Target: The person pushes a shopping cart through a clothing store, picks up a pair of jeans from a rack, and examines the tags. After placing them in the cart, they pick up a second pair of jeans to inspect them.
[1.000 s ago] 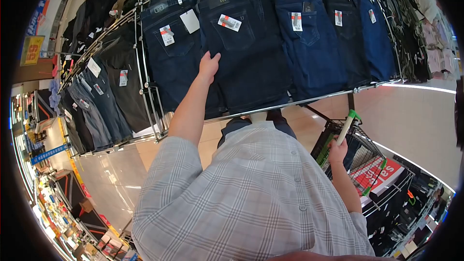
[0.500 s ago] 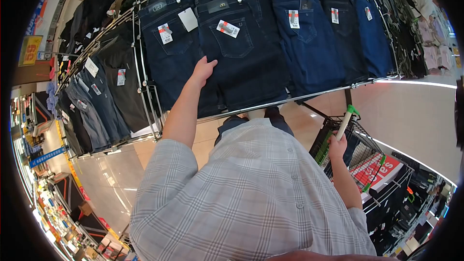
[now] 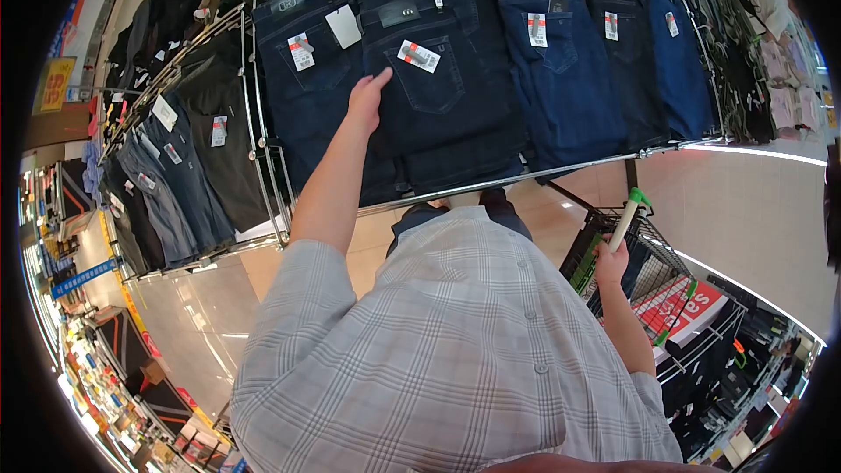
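In the head view, my left hand (image 3: 366, 103) is at the left edge of a folded pair of dark blue jeans (image 3: 469, 118). The thumb lies on top and the fingers are partly hidden at the edge, closed on the denim. A white and red price tag (image 3: 419, 56) hangs on the back pocket of these jeans. Another folded dark pair (image 3: 298, 136) lies just left of the hand. Down on the right, my right hand (image 3: 611, 263) is wrapped around the pale handle (image 3: 624, 226) of a shopping cart, with a green cap at its end.
More blue jeans (image 3: 561, 114) lie to the right on the metal rack (image 3: 455, 188). Grey and black trousers (image 3: 175, 193) hang on its left side. The wire cart basket (image 3: 670, 267) stands at right, near a red sale sign (image 3: 692, 307). Tiled floor (image 3: 193, 324) shows at left.
My left hand has moved up along the left edge of the dark jeans, toward the pocket. My right hand has stayed on the cart handle.
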The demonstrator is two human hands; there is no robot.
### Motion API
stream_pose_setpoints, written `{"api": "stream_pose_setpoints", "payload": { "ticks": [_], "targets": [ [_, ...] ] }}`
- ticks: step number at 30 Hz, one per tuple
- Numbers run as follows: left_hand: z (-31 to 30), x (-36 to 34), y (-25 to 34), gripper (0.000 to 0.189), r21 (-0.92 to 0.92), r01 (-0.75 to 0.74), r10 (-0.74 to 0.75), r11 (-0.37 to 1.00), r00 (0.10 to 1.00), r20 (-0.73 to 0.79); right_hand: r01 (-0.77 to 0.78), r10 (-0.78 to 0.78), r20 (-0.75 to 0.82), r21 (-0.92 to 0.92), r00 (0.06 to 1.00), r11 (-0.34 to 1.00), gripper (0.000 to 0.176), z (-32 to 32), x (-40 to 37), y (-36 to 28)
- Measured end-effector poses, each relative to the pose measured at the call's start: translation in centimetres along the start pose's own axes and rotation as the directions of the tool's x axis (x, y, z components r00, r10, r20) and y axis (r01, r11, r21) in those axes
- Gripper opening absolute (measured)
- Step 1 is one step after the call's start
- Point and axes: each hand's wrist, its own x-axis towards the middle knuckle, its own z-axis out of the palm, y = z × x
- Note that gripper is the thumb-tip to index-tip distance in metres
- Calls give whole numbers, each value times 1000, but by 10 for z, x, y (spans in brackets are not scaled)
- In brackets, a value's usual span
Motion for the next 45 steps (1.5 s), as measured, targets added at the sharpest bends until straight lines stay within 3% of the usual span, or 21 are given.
{"api": "stream_pose_setpoints", "payload": {
  "ticks": [1,3,10,12,16,17,18,19,20,21,22,26,28,29,31,32,34,36,40,43,45],
  "targets": [
    [8,3,7,103,-3,1,-1,1000,1000,-1,11,-11,-3,-7,1000,1000,18,-1,1,1],
    [23,8,19,103,135,77,-51,988,982,-183,-6,6,-5,-11,1000,1000,17,-1,0,-2],
    [21,37,16,92,287,55,2,956,981,-195,10,-10,0,-11,1000,1000,16,-1,-1,-3],
    [5,54,5,73,538,-102,192,836,975,-113,13,-13,-2,-11,1000,1000,16,-1,-2,-6],
    [19,-9,25,50,684,-294,309,668,945,104,22,-22,-6,-26,1000,999,17,0,-2,-1],
    [25,-18,22,39,394,-292,278,871,956,96,23,-23,-4,-25,1000,999,17,1,-2,-1],
    [31,-26,20,29,55,-252,246,966,964,100,21,-22,-7,-38,1000,999,18,1,-2,-3],
    [37,-37,29,25,-67,-219,224,973,970,90,19,-20,-10,-53,1000,998,18,1,-3,-3],
    [30,-35,30,25,-68,-220,225,973,970,87,21,-21,-7,-54,1000,998,18,1,-4,-5],
    [23,-32,38,26,-146,50,-24,988,984,174,29,-29,-10,-63,1000,998,18,1,-5,-7],
    [18,-30,41,29,-197,320,-261,927,925,277,37,-38,-13,-73,999,997,18,2,-5,-8],
    [43,-59,55,34,-195,331,-274,923,924,268,11,-10,3,-81,1000,997,29,-2,0,4],
    [50,-78,58,41,-136,197,-169,971,967,192,131,-215,-151,-433,965,892,55,3,-10,-17],
    [51,-86,60,43,-136,176,-142,975,963,230,135,-221,-154,-433,963,891,55,5,-15,-28],
    [48,-99,66,41,-127,183,-144,975,952,269,362,-726,-192,-766,660,532,77,12,-26,-56],
    [45,-106,70,40,-111,194,-152,975,940,305,363,-729,-193,-766,657,530,77,17,-30,-73],
    [41,-121,78,38,-102,201,-151,974,919,365,660,-730,78,-501,679,561,82,36,-39,-109],
    [44,-137,85,37,-86,211,-154,974,886,437,675,-648,192,-149,737,723,86,70,-30,-132],
    [48,-166,95,35,-64,173,-123,983,873,472,547,-594,331,232,733,804,88,138,2,-194],
    [48,-178,93,34,-32,161,-121,986,842,526,498,-607,406,349,683,794,84,165,11,-241],
    [47,-181,87,32,-30,160,-124,987,855,503,152,-378,646,379,663,913,69,171,3,-272]
  ]
}}
